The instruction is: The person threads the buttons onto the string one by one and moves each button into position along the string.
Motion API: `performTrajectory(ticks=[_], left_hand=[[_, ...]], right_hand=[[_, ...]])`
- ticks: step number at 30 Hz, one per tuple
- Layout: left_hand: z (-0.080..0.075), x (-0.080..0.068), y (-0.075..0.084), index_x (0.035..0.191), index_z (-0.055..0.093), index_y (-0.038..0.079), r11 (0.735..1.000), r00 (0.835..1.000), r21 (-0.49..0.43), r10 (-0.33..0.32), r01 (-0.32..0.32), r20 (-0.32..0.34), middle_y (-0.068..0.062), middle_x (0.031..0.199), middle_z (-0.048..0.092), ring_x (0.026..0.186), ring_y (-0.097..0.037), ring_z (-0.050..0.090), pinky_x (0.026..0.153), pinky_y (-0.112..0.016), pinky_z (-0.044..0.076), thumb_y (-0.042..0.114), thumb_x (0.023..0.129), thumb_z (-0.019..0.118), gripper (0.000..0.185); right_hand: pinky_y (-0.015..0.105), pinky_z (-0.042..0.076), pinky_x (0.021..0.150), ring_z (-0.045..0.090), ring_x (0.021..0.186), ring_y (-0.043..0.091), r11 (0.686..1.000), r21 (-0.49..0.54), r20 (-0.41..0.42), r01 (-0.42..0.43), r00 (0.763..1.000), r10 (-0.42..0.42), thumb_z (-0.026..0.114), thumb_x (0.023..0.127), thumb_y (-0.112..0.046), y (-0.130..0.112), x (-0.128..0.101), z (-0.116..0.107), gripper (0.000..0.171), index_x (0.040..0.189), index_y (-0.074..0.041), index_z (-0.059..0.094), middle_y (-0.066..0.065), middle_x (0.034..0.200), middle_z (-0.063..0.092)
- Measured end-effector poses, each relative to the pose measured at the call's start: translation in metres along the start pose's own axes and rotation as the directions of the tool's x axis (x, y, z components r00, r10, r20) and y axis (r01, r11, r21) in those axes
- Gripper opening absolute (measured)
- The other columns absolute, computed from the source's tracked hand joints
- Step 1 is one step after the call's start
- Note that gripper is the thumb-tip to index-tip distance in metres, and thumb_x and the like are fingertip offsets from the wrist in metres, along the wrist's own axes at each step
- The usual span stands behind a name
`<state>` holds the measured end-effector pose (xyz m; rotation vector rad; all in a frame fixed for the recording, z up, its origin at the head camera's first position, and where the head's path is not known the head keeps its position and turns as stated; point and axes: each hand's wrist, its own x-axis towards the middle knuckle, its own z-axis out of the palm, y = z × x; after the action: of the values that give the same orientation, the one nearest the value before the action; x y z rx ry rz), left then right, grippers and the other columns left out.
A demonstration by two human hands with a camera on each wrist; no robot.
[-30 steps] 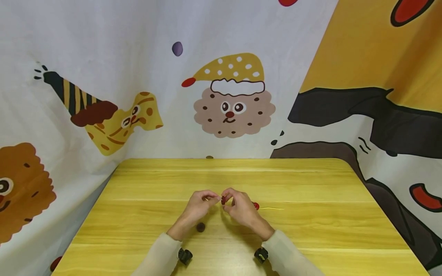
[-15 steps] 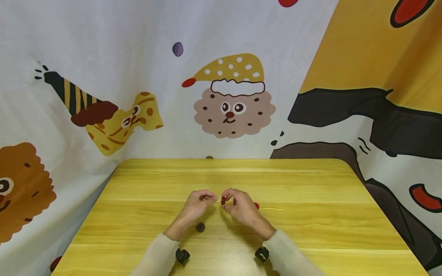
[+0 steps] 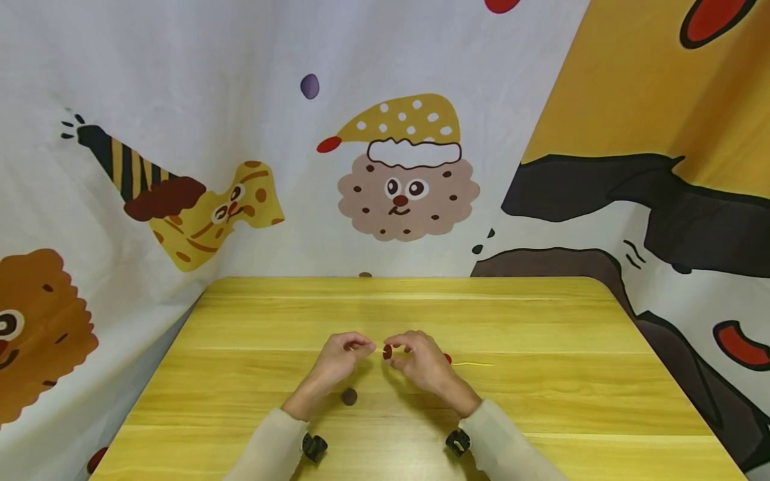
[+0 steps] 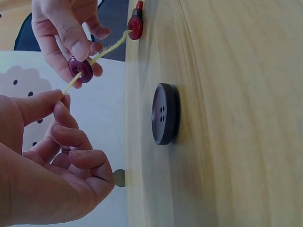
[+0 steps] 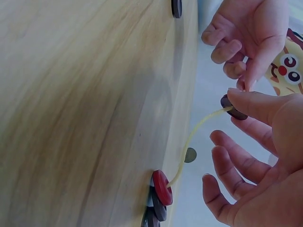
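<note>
My left hand [image 3: 337,359] pinches the end of a yellow string [image 4: 72,83] between thumb and forefinger. Just to its right, my right hand [image 3: 422,364] holds a dark red button [image 4: 86,71] by its edge, thumb against fingers. The string runs through a hole in this button, then sags to a red button [image 5: 162,187] on the table. Darker buttons [image 5: 158,209] are lined up against that red one, partly hidden by it. Below the left hand lies a separate dark brown button [image 3: 349,397] with several holes, flat on the wood.
The wooden table [image 3: 265,401] reaches back to a white cartoon-printed cloth [image 3: 313,220]. A loose yellow string tail [image 3: 475,364] lies on the table right of the right hand.
My left hand has drawn slightly left, away from the right hand, and a short length of string now shows between it and the button. The right hand has barely moved.
</note>
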<state>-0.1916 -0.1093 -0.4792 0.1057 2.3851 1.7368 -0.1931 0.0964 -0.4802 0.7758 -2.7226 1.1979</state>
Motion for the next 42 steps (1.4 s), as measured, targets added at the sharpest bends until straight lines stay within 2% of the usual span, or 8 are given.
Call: performTrajectory(ticks=[6, 12, 20, 29, 35, 42], left_hand=[[-0.001, 0.000, -0.003, 0.103, 0.072, 0.004, 1.000, 1.000, 0.007, -0.001, 0.001, 0.012, -0.005, 0.094, 0.064, 0.081, -0.021, 0.053, 0.063, -0.026, 0.043, 0.025, 0.095, 0.067, 0.023], [-0.002, 0.001, -0.003, 0.102, 0.072, 0.005, 1.000, 1.000, 0.006, -0.010, 0.010, 0.014, -0.005, 0.094, 0.064, 0.083, -0.025, 0.053, 0.063, -0.027, 0.042, 0.025, 0.096, 0.066, 0.022], [-0.004, 0.000, -0.004, 0.102, 0.072, 0.004, 1.000, 1.000, 0.007, -0.018, 0.018, 0.012, -0.006, 0.096, 0.065, 0.086, -0.027, 0.054, 0.067, -0.030, 0.042, 0.024, 0.096, 0.067, 0.022], [-0.005, -0.003, -0.001, 0.104, 0.070, 0.002, 1.000, 0.999, -0.012, -0.024, 0.025, 0.026, -0.015, 0.100, 0.065, 0.080, -0.025, 0.054, 0.061, -0.029, 0.042, 0.025, 0.096, 0.066, 0.025], [-0.005, -0.002, -0.004, 0.104, 0.070, 0.002, 0.999, 0.999, -0.014, -0.036, 0.036, 0.026, -0.015, 0.102, 0.065, 0.083, -0.025, 0.054, 0.061, -0.030, 0.043, 0.025, 0.096, 0.066, 0.025], [-0.005, -0.002, -0.006, 0.104, 0.071, 0.002, 0.999, 0.999, -0.009, -0.044, 0.044, -0.001, -0.013, 0.100, 0.066, 0.082, -0.024, 0.054, 0.061, -0.028, 0.042, 0.023, 0.096, 0.066, 0.023]], right_hand=[[0.046, 0.053, 0.080, 0.064, 0.094, 0.031, 1.000, -0.007, -0.003, -0.004, 1.000, 0.004, 0.079, 0.082, -0.007, 0.000, 0.000, 0.000, 0.030, 0.112, -0.005, 0.073, 0.009, 0.107, 0.072], [0.050, 0.053, 0.084, 0.065, 0.099, 0.035, 0.999, 0.031, 0.000, -0.014, 1.000, 0.014, 0.079, 0.083, -0.006, 0.002, -0.001, -0.001, 0.031, 0.112, -0.003, 0.073, 0.011, 0.108, 0.072], [0.048, 0.052, 0.092, 0.065, 0.104, 0.031, 0.999, 0.012, 0.011, -0.032, 0.999, 0.032, 0.079, 0.083, -0.008, 0.005, -0.002, -0.004, 0.031, 0.113, -0.005, 0.073, 0.009, 0.109, 0.072], [0.049, 0.050, 0.095, 0.064, 0.108, 0.031, 0.998, 0.009, 0.030, -0.066, 0.997, 0.066, 0.079, 0.084, -0.009, 0.013, -0.001, -0.006, 0.032, 0.115, -0.005, 0.073, 0.009, 0.113, 0.070], [0.052, 0.050, 0.093, 0.063, 0.110, 0.033, 0.997, 0.030, 0.048, -0.069, 0.997, 0.068, 0.078, 0.085, -0.009, 0.016, -0.003, -0.007, 0.031, 0.115, -0.003, 0.072, 0.011, 0.115, 0.069], [0.046, 0.055, 0.084, 0.063, 0.108, 0.032, 0.995, 0.040, 0.050, -0.086, 0.995, 0.084, 0.077, 0.085, -0.007, 0.019, -0.004, -0.009, 0.030, 0.114, -0.002, 0.072, 0.012, 0.115, 0.069]])
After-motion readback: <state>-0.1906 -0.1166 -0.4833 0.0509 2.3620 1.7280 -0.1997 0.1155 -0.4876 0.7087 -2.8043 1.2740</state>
